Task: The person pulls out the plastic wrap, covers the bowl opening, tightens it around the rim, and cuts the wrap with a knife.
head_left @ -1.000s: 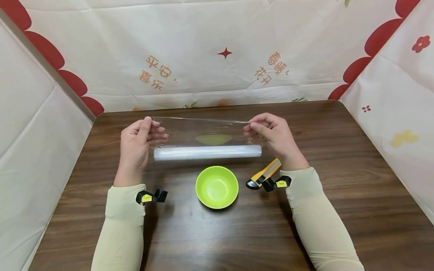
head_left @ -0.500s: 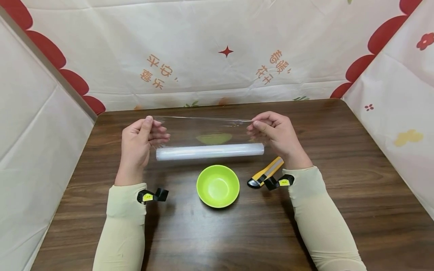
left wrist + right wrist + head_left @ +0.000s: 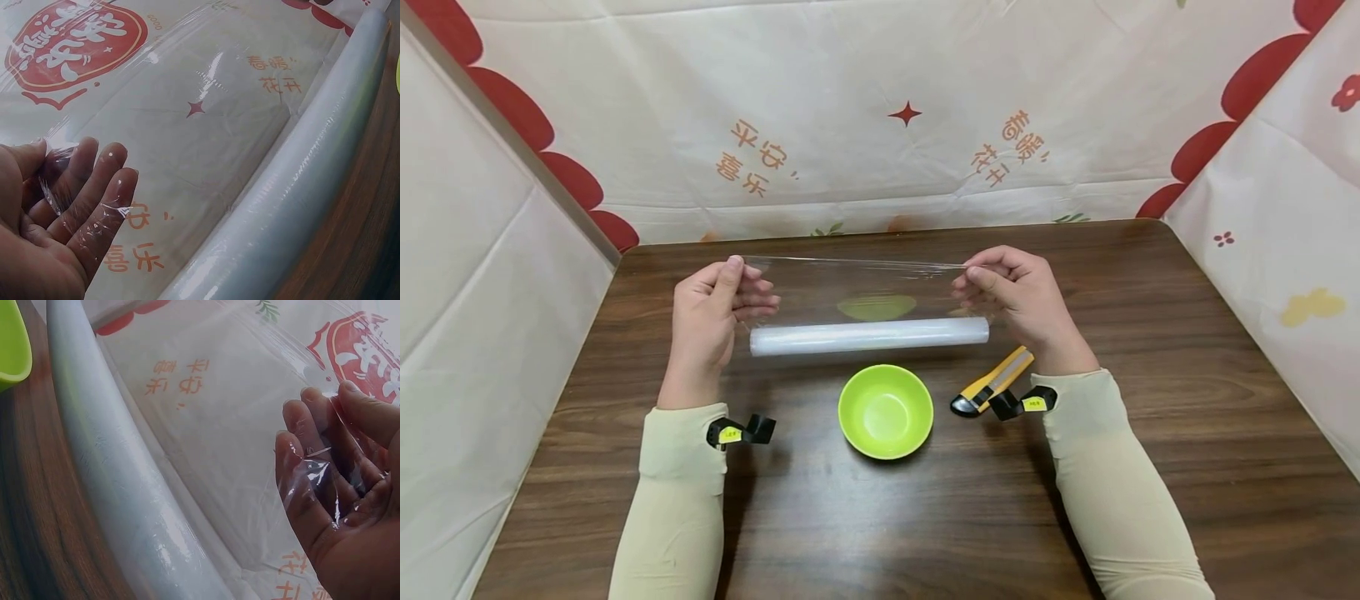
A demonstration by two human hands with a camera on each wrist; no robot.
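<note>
The left hand's (image 3: 706,312) grip pinches one end of the clear film's (image 3: 820,287) edge, and the right hand's (image 3: 1021,296) grip pinches the other end. The film stretches between them, running to a pale roll (image 3: 868,336). On the brown tabletop (image 3: 850,533), a green bowl (image 3: 886,412) sits nearer the person than the roll; a yellow knife (image 3: 998,377) lies between the bowl and the right wrist.

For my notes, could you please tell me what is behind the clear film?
Through the clear film, the wooden table and printed cloth show; what the white roll covers is hidden.
</note>
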